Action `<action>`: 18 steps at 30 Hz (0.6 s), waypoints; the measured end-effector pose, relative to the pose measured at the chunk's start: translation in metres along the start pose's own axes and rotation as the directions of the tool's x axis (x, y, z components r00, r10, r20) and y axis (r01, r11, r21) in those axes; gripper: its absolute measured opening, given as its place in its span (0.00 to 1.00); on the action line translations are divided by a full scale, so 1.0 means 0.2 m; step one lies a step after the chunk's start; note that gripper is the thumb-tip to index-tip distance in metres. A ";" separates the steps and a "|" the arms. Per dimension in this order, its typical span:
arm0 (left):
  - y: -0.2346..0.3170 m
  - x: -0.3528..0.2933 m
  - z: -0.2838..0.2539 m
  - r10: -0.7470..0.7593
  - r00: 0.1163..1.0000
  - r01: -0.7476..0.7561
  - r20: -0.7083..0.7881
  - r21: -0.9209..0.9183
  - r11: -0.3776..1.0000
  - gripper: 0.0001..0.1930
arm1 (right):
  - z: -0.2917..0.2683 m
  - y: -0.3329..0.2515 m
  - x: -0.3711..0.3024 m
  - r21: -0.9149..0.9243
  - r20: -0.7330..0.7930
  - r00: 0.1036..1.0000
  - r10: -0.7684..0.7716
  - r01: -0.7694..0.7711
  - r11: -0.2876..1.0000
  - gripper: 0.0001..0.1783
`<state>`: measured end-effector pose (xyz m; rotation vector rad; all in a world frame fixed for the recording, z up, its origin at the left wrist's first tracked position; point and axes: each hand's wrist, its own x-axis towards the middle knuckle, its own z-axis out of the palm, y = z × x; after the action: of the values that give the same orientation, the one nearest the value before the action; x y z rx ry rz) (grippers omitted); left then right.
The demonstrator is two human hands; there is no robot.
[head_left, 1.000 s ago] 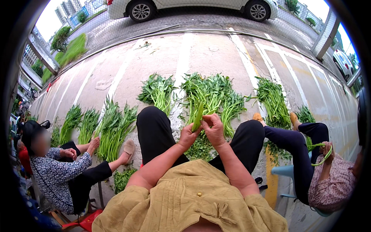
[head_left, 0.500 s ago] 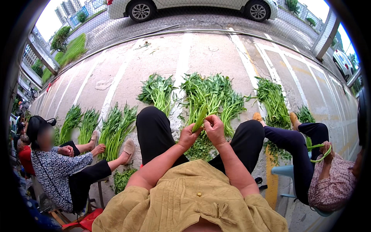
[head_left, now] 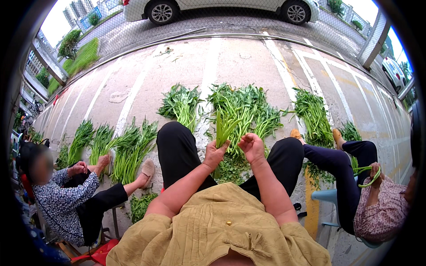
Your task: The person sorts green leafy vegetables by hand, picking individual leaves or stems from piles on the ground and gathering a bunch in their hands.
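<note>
My left hand (head_left: 214, 155) is closed round a few light green leaves or stems (head_left: 224, 126) that point upward from the fist, between my knees. Just to its right, my right hand (head_left: 252, 148) is raised with loosely bent fingers apart, and nothing shows in it. Beyond both hands, bunches of long-stemmed leafy greens (head_left: 237, 104) lie on the pavement, leaves pointing away from me. Below my hands, a heap of loose leaves (head_left: 231, 170) covers the ground, partly hidden by my arms.
On the left, a person in a patterned top (head_left: 66, 193) reaches toward bunches of greens (head_left: 135, 153). On the right, another person (head_left: 382, 201) sits on a blue stool (head_left: 326, 196), holding green stems (head_left: 367, 174). More greens (head_left: 313, 115) lie near their feet. A wire fence and a white car (head_left: 222, 9) stand ahead.
My right hand has come away from the greens and its fingers have loosened. The greens in my left hand now stand more upright and fanned. The person at left has moved a hand to another bunch.
</note>
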<state>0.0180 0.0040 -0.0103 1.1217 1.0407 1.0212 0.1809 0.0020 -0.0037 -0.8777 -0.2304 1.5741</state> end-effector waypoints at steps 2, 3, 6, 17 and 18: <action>-0.01 0.01 -0.02 -0.016 0.999 0.015 -0.033 -0.031 0.999 0.10 | 0.01 0.00 0.00 -0.271 0.063 0.996 -0.064 0.079 0.959 0.06; -0.01 0.02 -0.02 -0.020 0.999 0.019 -0.033 -0.031 0.999 0.10 | 0.03 0.02 -0.01 -0.454 0.131 0.986 -0.100 0.149 0.878 0.07; -0.03 0.03 -0.02 0.008 1.000 -0.008 -0.024 -0.025 1.000 0.10 | 0.03 0.10 -0.02 -0.751 0.319 0.919 -0.233 0.395 0.530 0.07; -0.07 0.02 -0.01 0.160 0.984 -0.173 0.077 0.215 0.961 0.09 | 0.16 0.02 -0.10 -0.699 0.361 0.734 -0.575 0.622 0.354 0.07; -0.09 0.03 -0.01 0.174 0.980 -0.190 0.095 0.210 0.959 0.09 | 0.18 0.01 -0.11 -0.700 0.378 0.729 -0.571 0.629 0.339 0.07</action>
<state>0.0195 0.0067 -0.0292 1.4466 1.0201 1.0176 0.1549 -0.0061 0.0278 -1.2262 -1.2703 0.7028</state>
